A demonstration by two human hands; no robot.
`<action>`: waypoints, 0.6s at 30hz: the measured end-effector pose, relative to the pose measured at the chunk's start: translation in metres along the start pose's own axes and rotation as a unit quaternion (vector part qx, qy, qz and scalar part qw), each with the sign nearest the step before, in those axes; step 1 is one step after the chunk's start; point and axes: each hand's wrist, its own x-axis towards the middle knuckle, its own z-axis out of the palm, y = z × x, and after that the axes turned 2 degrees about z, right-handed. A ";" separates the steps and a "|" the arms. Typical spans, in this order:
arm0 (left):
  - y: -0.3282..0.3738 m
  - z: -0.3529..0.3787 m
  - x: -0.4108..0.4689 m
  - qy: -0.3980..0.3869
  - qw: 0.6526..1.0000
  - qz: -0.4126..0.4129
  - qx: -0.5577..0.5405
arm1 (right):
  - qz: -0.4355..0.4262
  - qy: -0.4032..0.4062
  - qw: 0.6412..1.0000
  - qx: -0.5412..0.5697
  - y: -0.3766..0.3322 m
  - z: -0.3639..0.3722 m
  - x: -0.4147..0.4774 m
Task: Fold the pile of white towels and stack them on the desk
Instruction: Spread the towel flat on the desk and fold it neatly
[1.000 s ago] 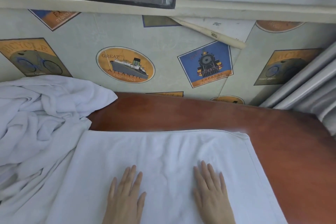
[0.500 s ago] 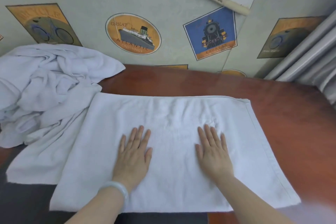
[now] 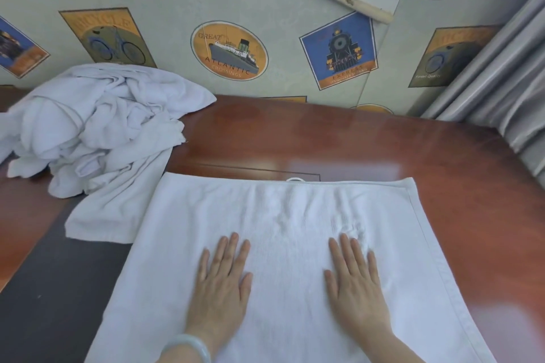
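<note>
Your left hand (pale bangle at the wrist) and right hand both lie flat, fingers straight, on the spread white towel nearest you on the table. Farther off to the left, the unfolded pile of towels sits crumpled against the wall.

We had only one view, worn on the head, so nothing was shared with a second one. It looked forward and steeply down over the counter, near enough that the left hand and right hand filled the bottom middle, their forearms cut by the lower edge. Straight ahead it faced the papered wall, which closed off the top of the frame. The wide lens bowed the counter's far edge into a curve. The heap of towels sat at the left margin, the curtain at the right.
</note>
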 end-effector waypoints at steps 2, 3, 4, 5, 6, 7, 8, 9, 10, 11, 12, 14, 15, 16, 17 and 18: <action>0.004 0.000 -0.020 0.002 1.000 -0.005 -0.002 | -0.003 0.002 1.000 0.005 0.000 0.000 -0.018; 0.005 -0.001 -0.030 0.001 1.000 -0.006 -0.001 | -0.005 0.005 1.000 0.006 -0.001 -0.001 -0.027; 0.007 -0.001 -0.039 0.000 1.000 -0.006 0.001 | -0.006 0.007 1.000 0.008 -0.002 -0.001 -0.036; 0.008 -0.001 -0.048 0.001 1.000 -0.006 0.002 | -0.006 0.008 1.000 0.011 -0.003 -0.002 -0.045; 0.009 -0.002 -0.056 0.003 1.000 -0.006 0.002 | -0.005 0.008 1.000 0.014 -0.005 -0.003 -0.054; 0.010 -0.002 -0.065 0.004 1.000 -0.005 0.002 | -0.004 0.007 1.000 0.016 -0.006 -0.004 -0.064; 0.011 -0.001 -0.073 0.004 1.000 -0.006 0.002 | -0.002 0.007 1.000 0.017 -0.008 -0.004 -0.075; 0.011 -0.001 -0.082 0.004 1.000 -0.008 0.001 | 0.000 0.005 1.000 0.018 -0.009 -0.004 -0.085; 0.012 -0.001 -0.090 0.003 1.000 -0.010 -0.001 | -0.001 0.004 1.000 0.021 -0.011 -0.004 -0.096; 0.012 -0.002 -0.097 -0.003 1.000 -0.012 -0.007 | -0.004 0.001 1.000 0.025 -0.013 -0.004 -0.105; 0.012 -0.002 -0.102 -0.009 1.000 -0.014 -0.013 | -0.007 -0.002 1.000 0.026 -0.013 -0.004 -0.112; 0.011 -0.004 -0.107 -0.022 0.999 -0.016 -0.022 | 0.007 0.001 1.000 0.024 -0.016 -0.004 -0.117; 0.012 -0.005 -0.106 -0.025 0.999 -0.012 -0.030 | 0.028 0.007 0.999 0.026 -0.018 -0.005 -0.116; 0.011 -0.007 -0.104 -0.029 0.999 -0.003 -0.041 | 0.053 0.019 0.998 0.034 -0.026 -0.009 -0.113; 0.009 -0.010 -0.102 -0.028 0.998 0.013 -0.047 | 0.068 0.030 0.996 0.045 -0.041 -0.013 -0.108; 0.003 -0.010 -0.101 -0.020 0.998 0.038 -0.048 | 0.062 0.043 0.996 0.050 -0.061 -0.019 -0.101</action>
